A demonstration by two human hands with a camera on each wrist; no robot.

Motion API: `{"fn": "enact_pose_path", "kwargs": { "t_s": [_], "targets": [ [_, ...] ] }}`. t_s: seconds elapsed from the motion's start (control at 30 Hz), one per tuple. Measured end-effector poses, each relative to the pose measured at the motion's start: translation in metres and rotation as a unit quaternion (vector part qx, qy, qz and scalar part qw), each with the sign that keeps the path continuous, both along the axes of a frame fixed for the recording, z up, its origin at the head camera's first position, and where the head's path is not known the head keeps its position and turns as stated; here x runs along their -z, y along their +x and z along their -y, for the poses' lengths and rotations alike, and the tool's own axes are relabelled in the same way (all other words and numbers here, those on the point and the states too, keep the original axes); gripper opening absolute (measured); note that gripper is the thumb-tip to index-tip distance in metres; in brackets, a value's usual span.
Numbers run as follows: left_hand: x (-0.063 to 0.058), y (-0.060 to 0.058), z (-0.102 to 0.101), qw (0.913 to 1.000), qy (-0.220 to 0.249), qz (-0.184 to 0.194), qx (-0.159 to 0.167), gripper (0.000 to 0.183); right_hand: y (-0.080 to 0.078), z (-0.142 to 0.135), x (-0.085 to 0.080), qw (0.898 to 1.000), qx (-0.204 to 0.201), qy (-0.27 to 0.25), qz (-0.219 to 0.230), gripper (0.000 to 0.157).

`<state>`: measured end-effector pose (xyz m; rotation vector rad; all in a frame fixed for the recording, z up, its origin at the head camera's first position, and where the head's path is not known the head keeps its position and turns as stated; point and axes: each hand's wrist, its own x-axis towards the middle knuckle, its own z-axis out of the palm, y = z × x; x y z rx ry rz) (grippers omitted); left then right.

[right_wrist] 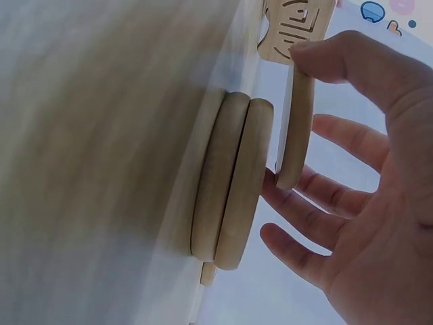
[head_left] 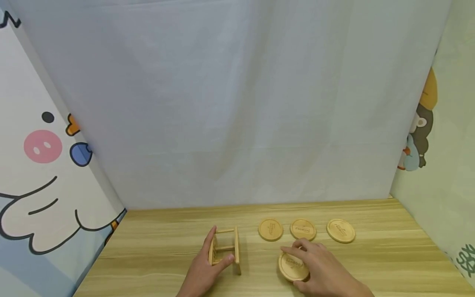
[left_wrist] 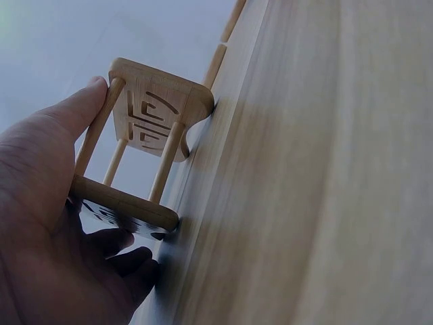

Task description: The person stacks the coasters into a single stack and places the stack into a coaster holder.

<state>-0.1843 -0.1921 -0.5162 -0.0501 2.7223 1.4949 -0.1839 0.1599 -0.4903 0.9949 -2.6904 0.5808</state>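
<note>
My left hand holds a small wooden coaster holder, which has two end panels joined by round rods. In the left wrist view the thumb lies along a rod of the holder, and the other fingers curl beneath its lower, cut-out panel. With thumb and fingers my right hand pinches a round wooden coaster by its edge. Apart from it, two stacked coasters lie on the table in the right wrist view. From the head, the top coaster shows engraved lettering and mostly hides those below.
Behind the right hand, three coasters lie in a row: a left one, a middle one and a right one. The wood-grain table ends at a pale cloth. Printed panels stand at both sides.
</note>
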Motion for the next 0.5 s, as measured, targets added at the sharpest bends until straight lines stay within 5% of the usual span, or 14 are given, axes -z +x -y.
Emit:
{"fn": "enact_pose_path", "kwargs": {
  "t_s": [0.5],
  "targets": [
    [-0.0016, 0.0005, -0.0008, 1.0000, -0.002, -0.005, -0.002, 0.106, -0.0017, -0.0064, 0.0011, 1.000, 0.002, -0.001, 0.010, 0.073]
  ]
}}
